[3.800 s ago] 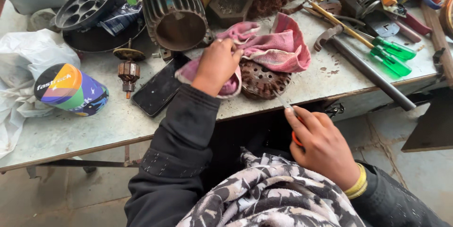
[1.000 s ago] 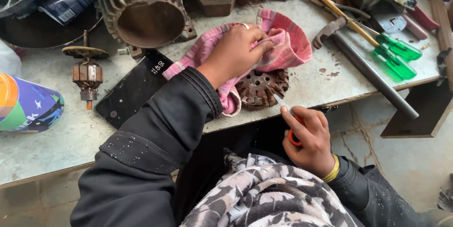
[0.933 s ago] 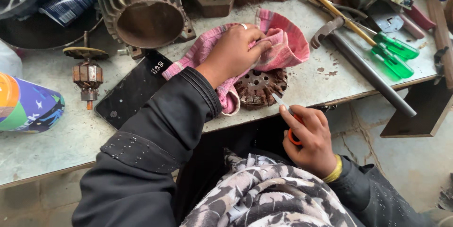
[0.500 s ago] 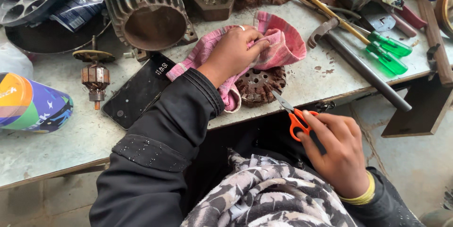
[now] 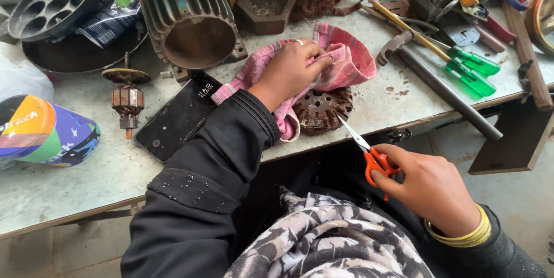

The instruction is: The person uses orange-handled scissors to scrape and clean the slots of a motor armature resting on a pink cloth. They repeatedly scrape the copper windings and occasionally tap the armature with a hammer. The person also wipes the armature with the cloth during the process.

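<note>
Pressing hand: left hand (image 5: 290, 70) lies palm-down on the pink cloth (image 5: 346, 61), fingers curled into its folds, gripping it.
Cloth position: spread on the grey bench top (image 5: 86, 180) near the front edge, one end hanging just over the lip.
Under cloth: dark round toothed metal part (image 5: 322, 109), half covered, sitting right at the bench edge.
Cutting hand: right hand (image 5: 430, 188) is off the bench, below and in front of the edge, fingers closed through the orange handles of the scissors (image 5: 369, 151).
Scissor blades: pointing up-left toward the toothed part, tips just beside it; blades look shut or nearly so.
Left arm pose: black sleeve runs diagonally up from lower left, wrist bent down onto the cloth.
Right arm pose: wrist with yellow bangles (image 5: 461, 234) low at right, hand angled inward.
Open room: bare bench strip left of the sleeve, in front of the black phone (image 5: 176, 117).
Crowded side: ribbed motor housing (image 5: 187, 18) close behind the cloth; green-handled screwdrivers (image 5: 470, 70) and a long dark bar (image 5: 447, 96) to the right.
Far left: small armature (image 5: 127, 102) standing upright beside the phone.
</note>
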